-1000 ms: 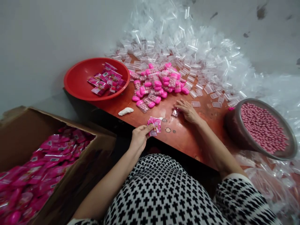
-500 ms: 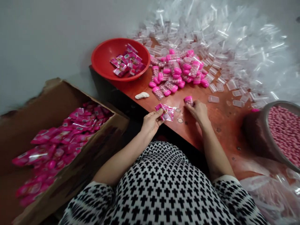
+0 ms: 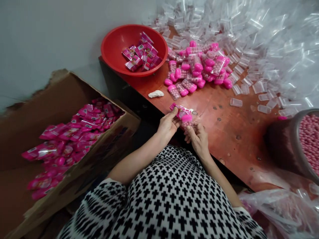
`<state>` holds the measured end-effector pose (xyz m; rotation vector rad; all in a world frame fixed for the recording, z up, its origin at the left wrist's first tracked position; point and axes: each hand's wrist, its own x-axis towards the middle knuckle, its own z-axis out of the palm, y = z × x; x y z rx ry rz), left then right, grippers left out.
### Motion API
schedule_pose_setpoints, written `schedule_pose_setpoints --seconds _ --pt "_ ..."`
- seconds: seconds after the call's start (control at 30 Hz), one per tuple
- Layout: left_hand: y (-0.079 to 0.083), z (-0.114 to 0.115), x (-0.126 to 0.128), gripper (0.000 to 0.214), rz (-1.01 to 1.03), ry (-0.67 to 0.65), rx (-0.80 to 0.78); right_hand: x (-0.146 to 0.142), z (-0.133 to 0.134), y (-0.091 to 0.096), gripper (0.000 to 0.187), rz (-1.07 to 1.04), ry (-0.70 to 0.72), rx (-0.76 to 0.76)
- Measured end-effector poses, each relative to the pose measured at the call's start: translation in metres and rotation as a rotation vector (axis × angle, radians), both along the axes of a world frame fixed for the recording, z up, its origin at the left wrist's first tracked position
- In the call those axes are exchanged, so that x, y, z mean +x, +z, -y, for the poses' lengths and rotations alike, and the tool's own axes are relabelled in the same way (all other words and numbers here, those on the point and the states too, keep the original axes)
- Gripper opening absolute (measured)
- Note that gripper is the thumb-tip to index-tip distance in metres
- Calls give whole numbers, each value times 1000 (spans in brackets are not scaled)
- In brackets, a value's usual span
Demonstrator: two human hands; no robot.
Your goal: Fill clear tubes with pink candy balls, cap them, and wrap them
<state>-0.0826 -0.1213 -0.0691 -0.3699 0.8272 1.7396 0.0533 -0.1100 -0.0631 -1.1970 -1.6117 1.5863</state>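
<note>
My left hand (image 3: 169, 125) pinches a small printed pink plastic wrapper (image 3: 181, 110) between thumb and fingers, over the table's front edge. Close against it, my right hand (image 3: 198, 136) grips a clear candy jar (image 3: 186, 121) with a bright pink lid and pale pink balls inside. The lid end points at the wrapper; whether it is inside the wrapper's mouth I cannot tell. Behind both hands lies a heap of similar filled jars (image 3: 196, 68) with pink lids. A white crumpled lump (image 3: 156, 94) rests on the table left of the heap.
On the reddish table (image 3: 221, 129) a red bowl (image 3: 107, 49) holds several pink wrappers. Clear cups (image 3: 236, 102) pile up at the back right. A bucket (image 3: 295, 139) of pink balls stands at right. A cardboard box (image 3: 119, 132) of pink packets sits lower left.
My right hand has lifted the jar off the table and brought it left, up to the wrapper. My left hand keeps its pinch on the wrapper. The view has shifted slightly.
</note>
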Motion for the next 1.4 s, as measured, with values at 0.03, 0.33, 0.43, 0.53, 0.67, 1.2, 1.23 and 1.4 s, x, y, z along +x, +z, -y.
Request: schedule_pose_setpoints --seconds 0.03,0.33,0.43,0.53,0.67,1.2,1.23,1.4 --pt "1 0 1 16 -17 -7 12 -1 -1 -2 39 -8 -5 0" --pt "8 2 5 34 -246 -169 165 -3 -6 -11 39 -113 -20 -43" --pt "5 1 6 42 -307 -214 199 -2 -5 -16 33 -75 -45 62" --pt "2 0 6 43 -321 -246 177 0 -4 -18 28 -31 -44 157" --pt "-1 1 4 41 -338 -336 152 0 -6 -17 32 -109 -44 59" --pt "4 -5 -4 40 -500 -420 185 -3 -6 -17 33 -207 -38 9" --pt "4 -5 -5 41 -505 -430 197 -4 -7 -16 35 -233 -15 -38" --pt "8 -5 -10 41 -572 -489 197 -4 -9 -15 40 -299 14 -150"
